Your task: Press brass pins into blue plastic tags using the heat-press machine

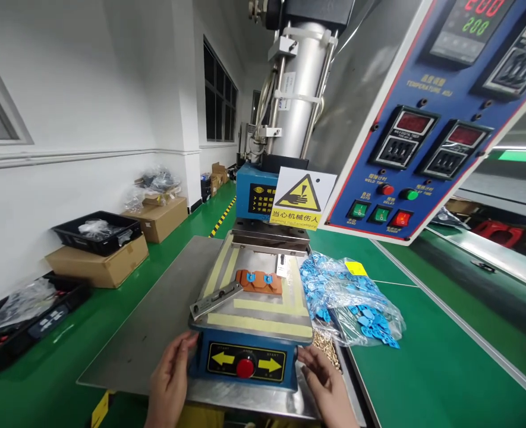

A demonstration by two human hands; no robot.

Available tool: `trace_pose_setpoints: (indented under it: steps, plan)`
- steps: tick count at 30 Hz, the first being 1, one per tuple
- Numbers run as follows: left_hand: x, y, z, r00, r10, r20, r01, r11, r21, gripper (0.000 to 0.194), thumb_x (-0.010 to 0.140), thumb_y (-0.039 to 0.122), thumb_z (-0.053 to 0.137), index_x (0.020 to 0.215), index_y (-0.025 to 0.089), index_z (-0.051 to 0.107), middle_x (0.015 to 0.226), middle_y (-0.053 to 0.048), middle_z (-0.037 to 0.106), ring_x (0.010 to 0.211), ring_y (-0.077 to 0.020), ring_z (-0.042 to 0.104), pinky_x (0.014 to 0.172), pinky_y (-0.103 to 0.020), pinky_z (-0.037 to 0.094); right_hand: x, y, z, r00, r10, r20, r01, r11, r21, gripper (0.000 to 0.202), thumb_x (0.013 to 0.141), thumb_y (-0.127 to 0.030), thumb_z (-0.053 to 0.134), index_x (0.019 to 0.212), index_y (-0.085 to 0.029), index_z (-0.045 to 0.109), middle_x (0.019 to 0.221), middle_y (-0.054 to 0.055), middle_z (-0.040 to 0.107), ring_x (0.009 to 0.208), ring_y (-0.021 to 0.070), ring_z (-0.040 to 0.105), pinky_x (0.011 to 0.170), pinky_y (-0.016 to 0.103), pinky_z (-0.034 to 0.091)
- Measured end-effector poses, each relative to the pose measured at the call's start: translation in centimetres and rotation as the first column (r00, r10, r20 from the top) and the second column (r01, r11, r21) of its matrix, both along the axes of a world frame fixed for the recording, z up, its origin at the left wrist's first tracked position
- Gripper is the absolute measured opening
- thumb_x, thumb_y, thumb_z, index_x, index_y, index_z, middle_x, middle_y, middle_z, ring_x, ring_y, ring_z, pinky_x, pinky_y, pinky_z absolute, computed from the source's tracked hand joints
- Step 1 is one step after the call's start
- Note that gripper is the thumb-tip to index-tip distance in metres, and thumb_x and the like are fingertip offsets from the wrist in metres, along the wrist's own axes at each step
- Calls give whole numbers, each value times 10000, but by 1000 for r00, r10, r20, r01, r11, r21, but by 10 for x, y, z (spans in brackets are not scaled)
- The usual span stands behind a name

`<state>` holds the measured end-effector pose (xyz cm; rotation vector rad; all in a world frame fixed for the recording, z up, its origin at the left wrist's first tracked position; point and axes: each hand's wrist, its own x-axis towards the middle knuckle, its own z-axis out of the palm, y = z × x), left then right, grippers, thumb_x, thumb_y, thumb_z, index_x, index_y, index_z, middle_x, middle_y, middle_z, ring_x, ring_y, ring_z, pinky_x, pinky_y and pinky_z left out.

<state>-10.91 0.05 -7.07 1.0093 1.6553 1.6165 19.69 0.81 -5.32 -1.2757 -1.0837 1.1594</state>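
Note:
My left hand is at the left side of the press's blue base, its fingertips against or very near the side wall. On the opposite side my right hand reaches to the base's right wall with loosely bent fingers. Both hands hold nothing, and the spots under the fingertips are hidden. Between them a red button sits between two yellow arrows. On the taped metal bed lies an orange-brown fixture with two small blue parts in it. A metal bar lies slanted beside the fixture.
The press head hangs above the bed, with a warning sign. At the right are a plastic bag of blue parts, small brass pieces in a tray, and the control panel. Cartons and black bins stand left.

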Motion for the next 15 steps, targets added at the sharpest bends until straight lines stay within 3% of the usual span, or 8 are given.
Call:
trace_pose_setpoints:
  steps: [4,8,12,15]
  plan:
    - [-4,1,1,998,-8,-57,8,1000,-6,581,784,702,515,1032,198,663,1072,-92,713,1062,-294,651,843,-380,594,2,0,1,1000,5,-23,-5,1000,-23,539,607,-474,777,1075,-228,671,1104,170,709,1140,336,612,1017,500,440]
    - [-9,4,1,997,-20,-77,20,1000,5,535,798,682,509,970,208,687,1041,-83,720,1050,-296,654,829,-376,595,8,0,2,998,60,36,-61,998,18,534,639,-484,754,1101,-229,674,1155,163,688,1142,319,614,987,453,480]
    - [-24,16,7,999,-19,-39,18,999,-31,567,767,705,514,981,208,684,1027,-83,719,1019,-300,660,807,-376,596,30,2,16,956,15,293,-37,997,70,468,706,-511,686,1068,-214,712,1136,133,705,1083,290,654,909,361,538]
    - [-40,27,9,1000,14,-3,-14,997,-80,626,720,732,524,994,193,685,1057,-96,706,1034,-302,649,805,-368,588,72,-3,27,854,-142,500,96,989,116,433,713,-539,651,993,-223,744,1112,88,721,1023,272,678,803,271,568]
